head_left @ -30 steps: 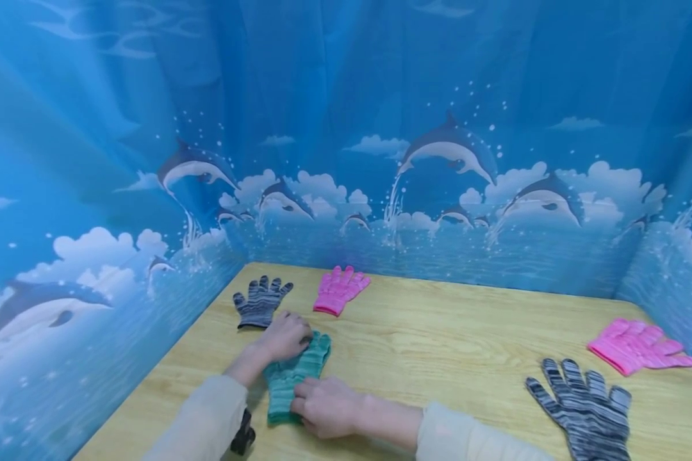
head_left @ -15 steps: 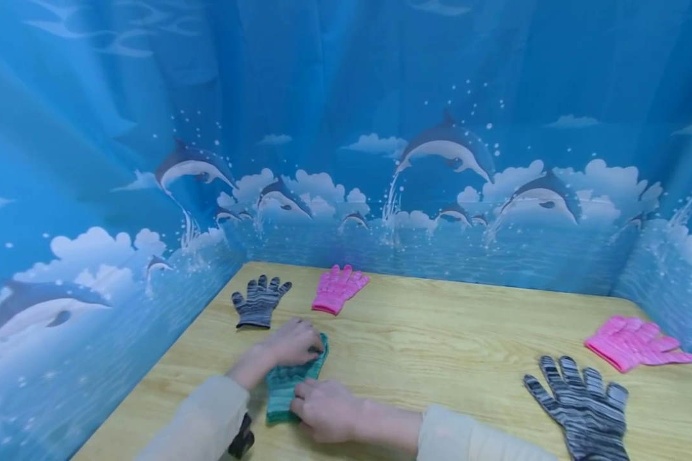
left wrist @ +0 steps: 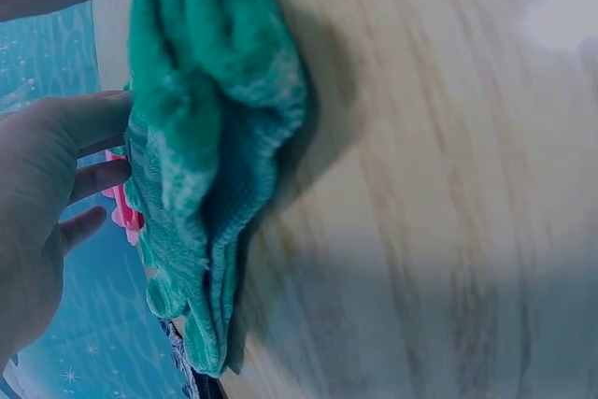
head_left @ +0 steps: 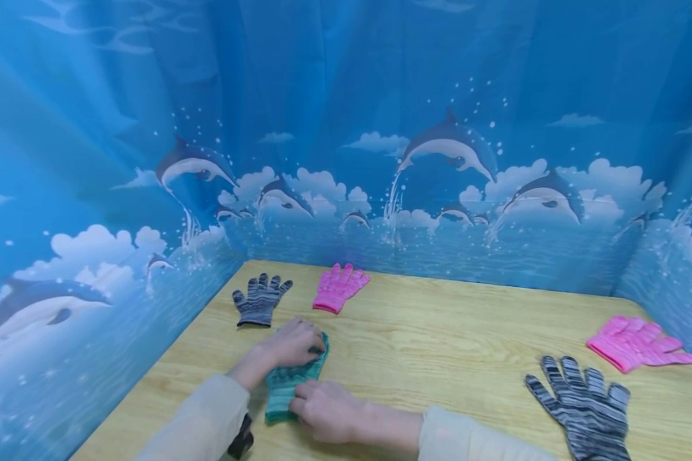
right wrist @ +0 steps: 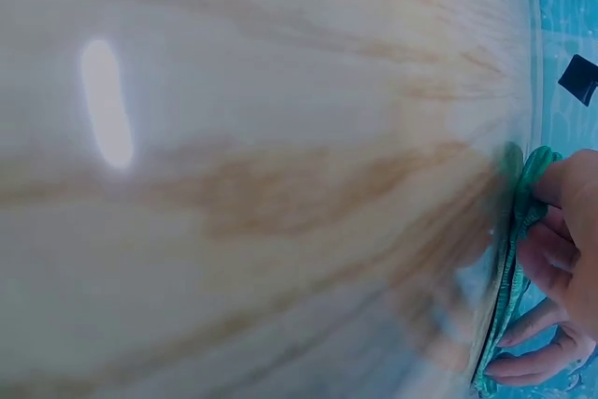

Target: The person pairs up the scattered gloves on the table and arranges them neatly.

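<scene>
A green striped knit glove lies on the wooden table, fingers toward the far side. My left hand rests over its finger end, covering most of the glove fingers. In the left wrist view the fairly straight, spread fingers of that hand touch the bunched green glove. At the cuff end, my right hand pinches the glove's right edge with curled fingers. The right wrist view shows this right hand on the thin green edge of the glove. What the palms cover is hidden.
A grey-black striped glove and a pink glove lie beyond my left hand. Another pink glove and another grey-black glove lie at the right. A dolphin-print curtain borders the table.
My left hand has slid slightly right over the green glove's finger end, covering fingers that showed a second ago. My right hand stays at the cuff.
</scene>
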### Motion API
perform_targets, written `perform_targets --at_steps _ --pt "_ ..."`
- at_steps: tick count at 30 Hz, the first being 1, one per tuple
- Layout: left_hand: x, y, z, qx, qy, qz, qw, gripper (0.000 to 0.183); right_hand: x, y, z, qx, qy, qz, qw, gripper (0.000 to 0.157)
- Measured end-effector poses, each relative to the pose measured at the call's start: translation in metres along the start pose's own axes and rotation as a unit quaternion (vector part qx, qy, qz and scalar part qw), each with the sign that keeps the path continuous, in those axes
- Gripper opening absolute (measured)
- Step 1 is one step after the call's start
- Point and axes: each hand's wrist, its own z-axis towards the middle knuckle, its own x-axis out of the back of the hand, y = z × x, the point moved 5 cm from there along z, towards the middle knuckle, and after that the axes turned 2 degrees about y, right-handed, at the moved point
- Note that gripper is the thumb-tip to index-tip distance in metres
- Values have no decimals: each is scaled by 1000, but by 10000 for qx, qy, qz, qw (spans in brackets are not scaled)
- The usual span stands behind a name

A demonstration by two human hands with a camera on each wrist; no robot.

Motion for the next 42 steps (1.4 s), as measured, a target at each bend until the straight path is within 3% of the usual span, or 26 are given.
perform_targets --at_steps 5,8,13,19,22,34,39,42 --pt "0 -3 3 95 -5 -225 9997 14 -2 2 -1 -98 -216 122 9996 16" --pt "1 -5 9 129 163 -396 9990 13 -4 2 -1 -101 -316 81 9994 15" --pt "6 -6 19 121 433 -227 9987 13 -9 1 0 -23 -293 -186 9994 15" --pt "6 -1 27 -28 84 42 10000 13 -11 1 0 -14 -294 -9 9996 14" --pt "6 0 28 -101 1 109 9999 11 -12 2 -1 -10 -279 69 9996 13" --pt "9 -5 19 -205 288 205 9992 13 -13 3 -3 12 -252 350 9991 12" --pt "6 -9 17 -88 285 164 9994 10 -10 3 -2 168 -296 242 9991 15" --pt "5 -10 22 -204 382 278 9987 10 -8 6 -2 277 -311 104 9991 17"
